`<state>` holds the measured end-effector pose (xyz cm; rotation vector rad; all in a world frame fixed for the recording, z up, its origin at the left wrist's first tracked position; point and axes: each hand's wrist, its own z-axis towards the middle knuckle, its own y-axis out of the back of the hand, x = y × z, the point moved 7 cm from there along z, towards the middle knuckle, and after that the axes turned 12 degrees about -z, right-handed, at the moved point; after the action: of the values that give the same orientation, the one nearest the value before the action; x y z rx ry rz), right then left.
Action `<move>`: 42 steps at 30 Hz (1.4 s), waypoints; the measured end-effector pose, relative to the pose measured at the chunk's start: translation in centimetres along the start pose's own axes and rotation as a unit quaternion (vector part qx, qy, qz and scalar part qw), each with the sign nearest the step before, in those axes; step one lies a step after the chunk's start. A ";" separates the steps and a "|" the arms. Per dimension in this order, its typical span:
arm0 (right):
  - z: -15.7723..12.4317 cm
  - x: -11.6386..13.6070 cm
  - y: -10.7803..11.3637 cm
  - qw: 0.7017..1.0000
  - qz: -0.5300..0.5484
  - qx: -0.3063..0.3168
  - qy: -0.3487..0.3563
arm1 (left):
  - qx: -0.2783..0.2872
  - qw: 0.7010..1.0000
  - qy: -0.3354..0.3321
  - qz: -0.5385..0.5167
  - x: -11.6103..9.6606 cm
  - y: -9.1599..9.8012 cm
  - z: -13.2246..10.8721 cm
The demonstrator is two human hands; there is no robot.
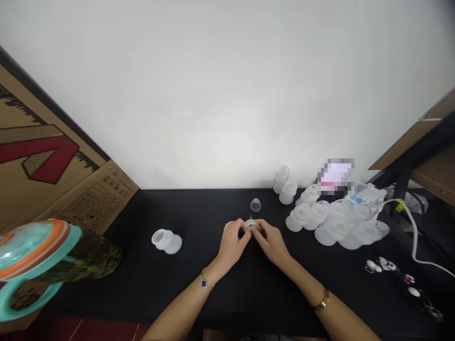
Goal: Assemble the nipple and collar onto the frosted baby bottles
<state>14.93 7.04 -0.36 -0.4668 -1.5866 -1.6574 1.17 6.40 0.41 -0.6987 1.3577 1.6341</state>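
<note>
Between my two hands is a small white bottle collar ring [251, 223], its middle partly hidden by my fingers. My left hand [232, 239] pinches it from the left side, thumb and fingers closed. From the other side my right hand [272, 240] grips the same ring with closed fingertips. Just beyond the ring, a clear dome cap [255, 205] lies on the black table. An uncapped white baby bottle [167, 241] leans or lies to the left, its wide mouth facing up and left.
Several capped white bottles [334, 222] stand in a group at the right. Behind them are a blurred-out screen [336, 175] and a white cable [415, 232]. A jug with a teal lid [39, 248] and a cardboard box [46, 156] occupy the left. A beaded strand [408, 279] lies at right.
</note>
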 end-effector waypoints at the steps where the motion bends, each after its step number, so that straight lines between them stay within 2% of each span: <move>1: 0.0 0.0 0.0 1.000 0.000 0.001 0.000 | -0.001 1.000 0.000 0.002 0.0 0.0 0.0; 10: -0.1 0.1 0.0 1.000 0.015 0.004 -0.004 | -0.001 1.000 -0.009 -0.017 -0.3 0.4 0.0; 19: 0.2 -1.0 -0.5 0.999 -0.024 -0.006 -0.027 | -0.019 0.993 -0.066 0.091 -0.7 0.5 0.3; 27: 0.2 -0.5 -0.4 0.999 -0.035 0.002 -0.009 | -0.014 0.998 -0.052 0.033 -0.8 0.9 0.4; 42: 0.0 -0.6 -0.3 1.000 -0.008 0.010 -0.011 | 0.011 0.997 -0.064 0.028 -0.9 0.4 0.3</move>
<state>15.10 7.24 -1.00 -0.4645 -1.6239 -1.6524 1.25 6.45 1.44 -0.5363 1.3113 1.6767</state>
